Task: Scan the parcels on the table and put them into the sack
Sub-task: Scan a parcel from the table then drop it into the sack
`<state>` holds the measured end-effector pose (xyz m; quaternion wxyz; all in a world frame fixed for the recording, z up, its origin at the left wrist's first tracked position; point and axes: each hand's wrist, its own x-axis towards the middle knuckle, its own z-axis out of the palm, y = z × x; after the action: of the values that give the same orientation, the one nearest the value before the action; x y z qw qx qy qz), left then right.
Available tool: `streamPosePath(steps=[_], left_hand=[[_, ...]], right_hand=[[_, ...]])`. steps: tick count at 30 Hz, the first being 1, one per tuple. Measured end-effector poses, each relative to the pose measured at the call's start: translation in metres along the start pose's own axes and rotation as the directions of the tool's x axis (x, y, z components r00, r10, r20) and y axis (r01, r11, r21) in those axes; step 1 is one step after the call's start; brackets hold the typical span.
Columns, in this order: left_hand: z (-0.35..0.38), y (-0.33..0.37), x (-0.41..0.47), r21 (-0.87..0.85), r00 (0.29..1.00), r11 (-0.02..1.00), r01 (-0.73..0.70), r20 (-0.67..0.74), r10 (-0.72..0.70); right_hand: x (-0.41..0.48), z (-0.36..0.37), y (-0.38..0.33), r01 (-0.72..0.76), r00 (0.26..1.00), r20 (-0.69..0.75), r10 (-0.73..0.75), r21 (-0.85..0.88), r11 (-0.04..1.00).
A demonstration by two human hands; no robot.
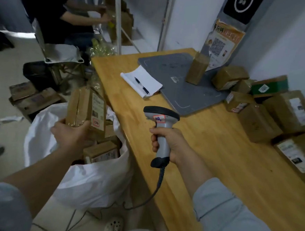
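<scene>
Since the head view is the only one given, all comes from it: the left hand (71, 135) grips a brown cardboard parcel (86, 109) at its lower end, thumb on the near face, fingers round the far side. It holds the parcel upright over the open mouth of the white sack (92, 183), which stands on the floor just beside the table (208, 164) edge w/ other boxes (102, 153) inside. Meanwhile the right hand (171, 145) is closed round the grip of the corded scanner (161, 123), head aimed out over the tabletop, not at the held parcel. Going by the one-handed hold, the parcel is prob. light to moderate. It is taped card, so stiff and not fragile-looking, but the glossy tape could be a bit slick, esp. near the bottom. Best hold is as now, across the narrow width low down, or under the base for heavier ones. Its label faces the camera, so scanning from that side looks easy. More parcels (256, 120) sit at the table's far right, touching each other by the wall; an upright box (196, 69) stands on the grey pad (176, 91). Bigger ones there prob. need both hands, i.e. scanner set down first. Sack cloth looks soft and floppy, so the rim may fold in.
</scene>
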<state>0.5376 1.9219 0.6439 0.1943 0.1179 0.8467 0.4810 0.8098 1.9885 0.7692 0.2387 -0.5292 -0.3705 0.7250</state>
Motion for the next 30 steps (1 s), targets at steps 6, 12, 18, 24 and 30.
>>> streamPosePath(steps=[6,12,18,24,30], left_hand=[[-0.017,-0.016,0.011,0.250,0.991,0.963,0.097,0.066,-0.117],[0.002,0.004,-0.003,0.543,0.981,0.828,0.140,0.038,-0.191],[0.066,0.055,-0.061,0.457,0.945,0.858,-0.233,0.315,0.089],[0.144,0.115,-0.141,0.347,0.732,0.697,-0.627,0.567,0.377],[0.223,0.159,-0.241,0.101,0.414,0.558,-0.824,0.779,0.471]], right_hand=[[0.010,0.023,0.006,-0.033,0.999,0.003,0.033,-0.050,0.998],[0.014,0.016,0.008,-0.035,0.999,-0.033,0.034,-0.035,0.999],[0.011,-0.015,0.009,-0.031,0.992,-0.123,0.041,0.083,0.996],[-0.006,-0.083,0.007,0.021,0.947,-0.309,0.088,0.331,0.943],[-0.047,-0.179,0.002,0.215,0.879,-0.474,0.057,0.499,0.839]])
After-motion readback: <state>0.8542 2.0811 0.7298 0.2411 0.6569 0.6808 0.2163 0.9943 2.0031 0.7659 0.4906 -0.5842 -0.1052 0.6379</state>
